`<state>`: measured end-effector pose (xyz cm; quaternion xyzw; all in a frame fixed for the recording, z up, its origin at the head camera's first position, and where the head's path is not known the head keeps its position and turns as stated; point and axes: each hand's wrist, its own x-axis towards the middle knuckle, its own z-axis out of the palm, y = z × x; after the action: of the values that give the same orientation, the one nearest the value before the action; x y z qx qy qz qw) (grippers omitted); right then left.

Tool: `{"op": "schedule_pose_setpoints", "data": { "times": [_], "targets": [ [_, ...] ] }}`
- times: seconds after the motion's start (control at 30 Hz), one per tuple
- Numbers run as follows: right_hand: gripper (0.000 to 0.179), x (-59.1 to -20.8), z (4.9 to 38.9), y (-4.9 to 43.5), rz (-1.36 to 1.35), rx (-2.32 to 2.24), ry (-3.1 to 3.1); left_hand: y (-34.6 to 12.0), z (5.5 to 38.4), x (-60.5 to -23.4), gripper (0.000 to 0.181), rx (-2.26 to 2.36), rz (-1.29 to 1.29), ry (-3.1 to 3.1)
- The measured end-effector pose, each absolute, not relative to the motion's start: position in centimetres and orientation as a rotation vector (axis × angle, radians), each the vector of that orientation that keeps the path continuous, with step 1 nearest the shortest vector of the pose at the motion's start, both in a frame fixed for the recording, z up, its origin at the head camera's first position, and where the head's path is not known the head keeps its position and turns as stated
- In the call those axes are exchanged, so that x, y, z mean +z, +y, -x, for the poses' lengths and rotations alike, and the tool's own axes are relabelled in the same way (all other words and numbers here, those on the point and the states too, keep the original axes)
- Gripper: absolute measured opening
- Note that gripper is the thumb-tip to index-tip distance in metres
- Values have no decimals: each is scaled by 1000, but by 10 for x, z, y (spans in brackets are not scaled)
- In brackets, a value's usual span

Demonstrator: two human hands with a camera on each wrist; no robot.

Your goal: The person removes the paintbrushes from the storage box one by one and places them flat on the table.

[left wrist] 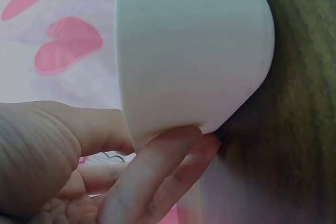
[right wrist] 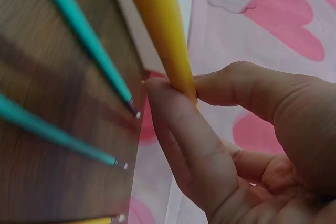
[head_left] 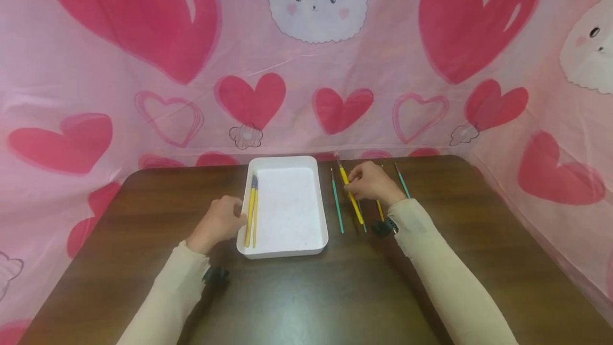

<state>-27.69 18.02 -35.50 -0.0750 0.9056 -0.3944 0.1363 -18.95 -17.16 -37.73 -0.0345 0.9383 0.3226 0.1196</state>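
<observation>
My right hand [head_left: 372, 181] pinches a yellow-handled paintbrush [head_left: 351, 196] between thumb and fingers, its bristles pointing away toward the back wall. In the right wrist view the yellow handle [right wrist: 167, 35] looks lifted off the table. At the left side of a white tray [head_left: 292, 253], my left hand [head_left: 220, 222] grips the rim, with the thumb over the edge and fingers against the outer wall [left wrist: 194, 51]. Inside the tray, along its left side, lie two yellow paintbrushes [head_left: 250, 212].
Right of the tray lies a teal paintbrush [head_left: 337, 201]. Another teal brush [head_left: 402, 180] and a yellow brush [head_left: 380, 210] are partly hidden by my right hand and sleeve. A heart-print cloth [head_left: 297, 57] hangs behind the brown table [head_left: 158, 201].
</observation>
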Motion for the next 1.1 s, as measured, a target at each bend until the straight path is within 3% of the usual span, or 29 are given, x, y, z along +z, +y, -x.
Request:
{"op": "schedule_pose_setpoints", "data": {
  "times": [1.1],
  "targets": [
    [32,-354,279,263,177,-1020,2677,-170,190,-378,40,945,117,2757]
  ]
}}
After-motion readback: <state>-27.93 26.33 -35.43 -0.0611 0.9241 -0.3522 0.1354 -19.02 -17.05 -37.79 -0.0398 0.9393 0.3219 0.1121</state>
